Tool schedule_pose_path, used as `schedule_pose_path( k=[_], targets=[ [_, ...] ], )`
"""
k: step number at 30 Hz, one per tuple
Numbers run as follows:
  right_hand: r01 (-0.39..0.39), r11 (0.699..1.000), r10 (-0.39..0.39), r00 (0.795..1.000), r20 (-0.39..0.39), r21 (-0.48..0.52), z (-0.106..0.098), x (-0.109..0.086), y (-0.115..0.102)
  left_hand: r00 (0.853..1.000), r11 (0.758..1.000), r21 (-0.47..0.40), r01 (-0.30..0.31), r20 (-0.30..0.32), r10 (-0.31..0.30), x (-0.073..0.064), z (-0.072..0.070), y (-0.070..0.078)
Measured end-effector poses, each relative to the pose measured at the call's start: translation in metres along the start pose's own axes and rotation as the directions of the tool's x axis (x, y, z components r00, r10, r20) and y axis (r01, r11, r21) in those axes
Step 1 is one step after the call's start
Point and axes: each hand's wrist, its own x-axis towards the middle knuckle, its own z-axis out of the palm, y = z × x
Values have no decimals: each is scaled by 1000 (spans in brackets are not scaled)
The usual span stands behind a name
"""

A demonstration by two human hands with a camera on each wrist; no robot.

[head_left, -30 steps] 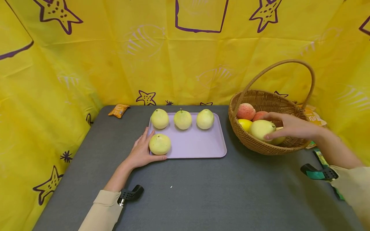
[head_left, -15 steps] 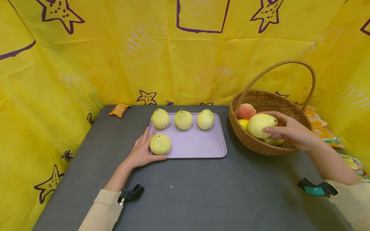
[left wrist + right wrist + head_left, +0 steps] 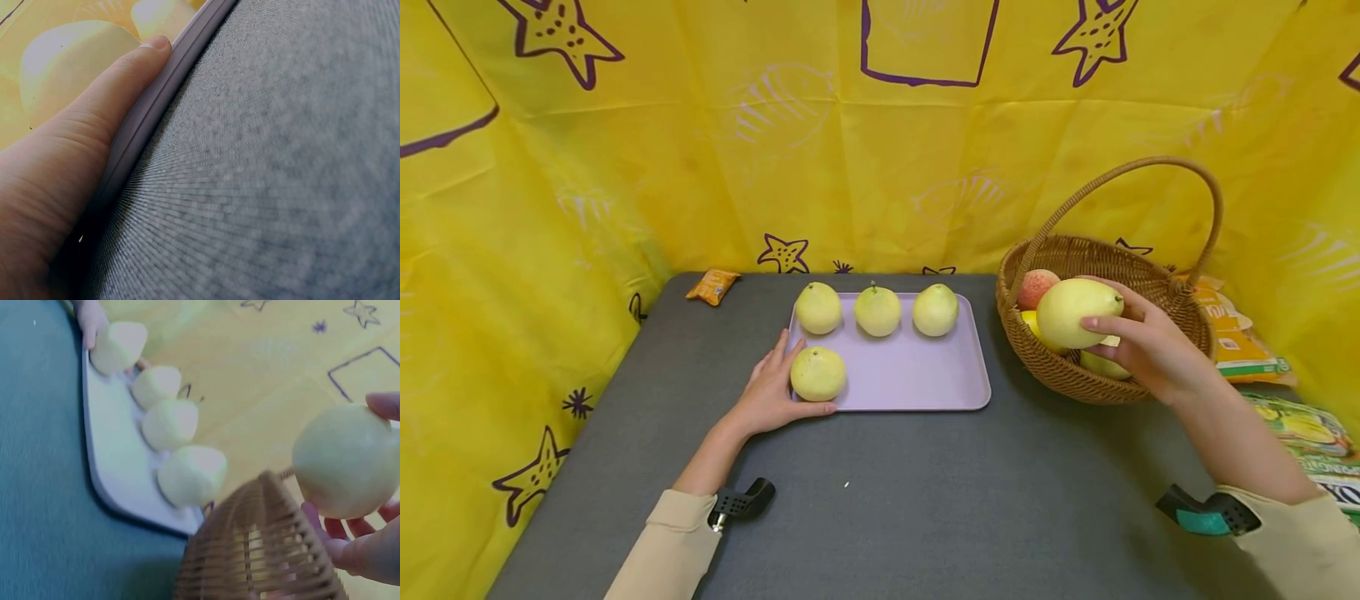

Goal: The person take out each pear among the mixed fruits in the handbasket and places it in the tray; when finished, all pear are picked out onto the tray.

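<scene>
My right hand point(image 3: 1150, 346) holds a pale yellow-green pomelo point(image 3: 1075, 312) above the front rim of the wicker basket point(image 3: 1060, 379). In the right wrist view the fingers and thumb curl round this pomelo point(image 3: 344, 459). My left hand point(image 3: 767, 400) rests at the front left corner of a lilac tray point(image 3: 917, 375). In the left wrist view its straight thumb point(image 3: 119, 87) lies along the tray's rim point(image 3: 162, 94). On the tray, three pomelos stand in a back row, among them the middle pomelo point(image 3: 877, 312). Another pomelo point(image 3: 817, 374) sits by my left hand.
A peach point(image 3: 1037, 287), a yellow fruit point(image 3: 1032, 322) and another pale fruit point(image 3: 1105, 363) lie in the basket, whose tall handle point(image 3: 1150, 160) arches above it. An orange packet point(image 3: 712, 287) lies at the back left. Printed packages point(image 3: 1300, 425) are at the right.
My right hand has lifted the pomelo up from among the fruit in the basket and moved it slightly left. My left hand stays at the tray corner.
</scene>
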Motion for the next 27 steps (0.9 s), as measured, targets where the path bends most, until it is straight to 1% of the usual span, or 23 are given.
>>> schedule_pose_path(
  k=[3, 8, 13, 15, 17, 21, 27],
  targets=[
    [19, 999, -19, 1000, 10, 39, 6, 1, 0, 1000, 1000, -2, 3, -1, -3, -1, 0, -1],
    [26, 996, -29, 999, 42, 87, 17, 2, 0, 1000, 1000, -2, -7, -4, 7, -1, 0, -1],
    [34, 993, -51, 988, 144, 114, 36, 3, -3, 1000, 1000, -6, -9, -7, 8, -1, 0, 0],
    [34, 992, -55, 984, 172, 120, 43, 5, -3, 1000, 1000, -10, -3, -4, 3, -1, 0, 1],
    [30, 993, -50, 983, 177, 112, 51, 7, -2, 1000, 1000, -11, 3, -1, -3, -1, 0, 0],
    [-1, 995, -14, 988, 157, 97, 64, 11, 4, 1000, 1000, -9, 1, 1, -1, 0, 0, 0],
    [-59, 991, 39, 985, 168, 120, 83, 17, 13, 1000, 1000, -3, -6, 0, 6, 0, -1, -1]
  ],
)
